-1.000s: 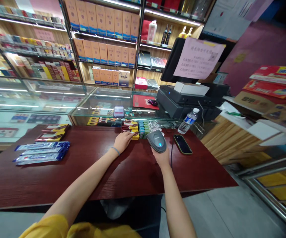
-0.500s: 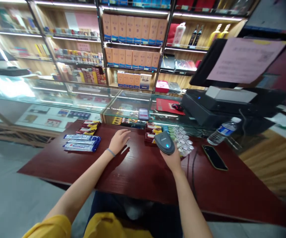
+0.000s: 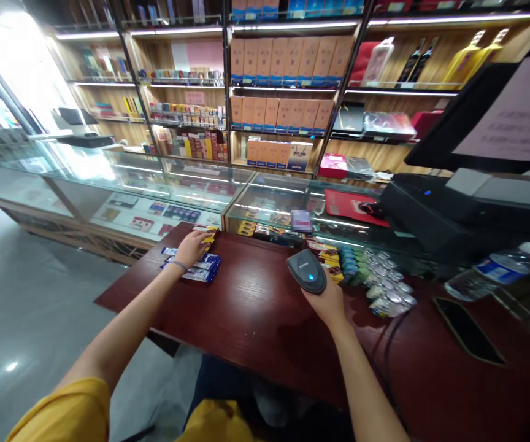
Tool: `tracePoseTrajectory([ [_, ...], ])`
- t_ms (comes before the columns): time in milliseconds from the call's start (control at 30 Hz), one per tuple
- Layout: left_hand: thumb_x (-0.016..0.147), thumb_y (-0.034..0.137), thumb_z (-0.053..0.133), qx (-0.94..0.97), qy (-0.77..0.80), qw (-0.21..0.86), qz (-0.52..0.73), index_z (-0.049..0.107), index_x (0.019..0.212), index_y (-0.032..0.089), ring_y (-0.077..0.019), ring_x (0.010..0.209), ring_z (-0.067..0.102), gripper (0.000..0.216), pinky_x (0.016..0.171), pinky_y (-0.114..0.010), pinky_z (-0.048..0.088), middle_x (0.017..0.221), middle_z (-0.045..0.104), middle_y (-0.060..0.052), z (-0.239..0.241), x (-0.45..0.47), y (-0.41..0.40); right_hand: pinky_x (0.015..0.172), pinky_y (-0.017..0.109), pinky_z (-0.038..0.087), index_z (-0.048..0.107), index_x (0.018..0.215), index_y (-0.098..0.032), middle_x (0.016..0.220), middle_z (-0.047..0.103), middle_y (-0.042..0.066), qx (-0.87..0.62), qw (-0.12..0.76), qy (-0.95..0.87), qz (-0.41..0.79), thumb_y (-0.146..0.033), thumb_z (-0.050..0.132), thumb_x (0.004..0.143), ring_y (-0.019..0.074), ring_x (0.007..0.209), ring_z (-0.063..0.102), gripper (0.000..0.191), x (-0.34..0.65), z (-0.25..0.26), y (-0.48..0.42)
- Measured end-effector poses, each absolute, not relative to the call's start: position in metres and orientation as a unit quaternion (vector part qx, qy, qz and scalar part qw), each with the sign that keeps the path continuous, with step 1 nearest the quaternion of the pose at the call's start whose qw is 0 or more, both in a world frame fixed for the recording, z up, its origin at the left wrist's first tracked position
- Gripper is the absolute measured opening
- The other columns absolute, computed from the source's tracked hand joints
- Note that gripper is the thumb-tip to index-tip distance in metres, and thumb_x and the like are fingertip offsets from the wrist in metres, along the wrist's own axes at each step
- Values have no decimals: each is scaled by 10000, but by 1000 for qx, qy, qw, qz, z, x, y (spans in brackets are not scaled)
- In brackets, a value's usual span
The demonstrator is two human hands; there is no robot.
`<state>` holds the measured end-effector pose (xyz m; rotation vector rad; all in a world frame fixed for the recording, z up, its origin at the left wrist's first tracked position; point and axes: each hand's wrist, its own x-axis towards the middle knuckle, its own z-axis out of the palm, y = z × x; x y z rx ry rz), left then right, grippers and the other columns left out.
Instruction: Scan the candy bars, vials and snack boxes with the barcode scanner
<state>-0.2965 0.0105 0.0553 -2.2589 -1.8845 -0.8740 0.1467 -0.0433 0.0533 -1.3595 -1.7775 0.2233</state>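
Note:
My left hand (image 3: 190,248), with a grey band at the wrist, reaches over the left side of the table. Its fingers lie stretched on the brown-and-yellow snack packs (image 3: 210,236), partly covering them; I see no closed grip. Just below the hand and wrist are blue-and-white packets (image 3: 207,268), lying in a small pile. My right hand (image 3: 327,304) is wrapped round the handle of a dark grey barcode scanner (image 3: 308,272), which shows a blue light on top. Beyond the scanner stand more brown-and-yellow packs (image 3: 332,261), partly hidden by it.
Silver-topped packs (image 3: 388,285) stand right of the scanner, beside a cable (image 3: 387,341). A phone (image 3: 470,331) and water bottle (image 3: 492,270) are farther right on the dark red table (image 3: 246,313). A glass counter (image 3: 265,199) borders its far side; a monitor (image 3: 467,116) rises at right.
My left hand has moved left from the bare tabletop onto the brown-and-yellow packs. The scanner stays in my right hand. The view has turned leftward.

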Motion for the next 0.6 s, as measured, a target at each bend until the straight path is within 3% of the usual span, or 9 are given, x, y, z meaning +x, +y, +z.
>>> tracePoseTrajectory([
  [167,878,255,529,-764,-605,19,-225,655,1248,213,-252,1171,592,393,1050,-406,452,1231,658,-101,49,-327,37,775,360,576,578,1267,-215,936,768,83,-547,440,-706,92,-382,668,717,306,945,735,582,143,49,-39],
  [300,834,208,545,-763,-625,16,-167,635,1277,183,-245,1171,596,452,1053,-371,446,1268,642,-120,47,-343,65,702,342,581,610,1221,-214,854,769,71,-560,441,-695,97,-389,687,684,303,852,748,569,146,41,-36],
  [600,908,260,506,-781,-623,-3,-34,638,1258,235,-250,1063,666,375,880,-308,484,1231,684,-117,51,-357,88,655,336,581,633,1177,-241,851,774,57,-562,441,-689,120,-390,692,670,290,801,750,532,151,31,-32],
])
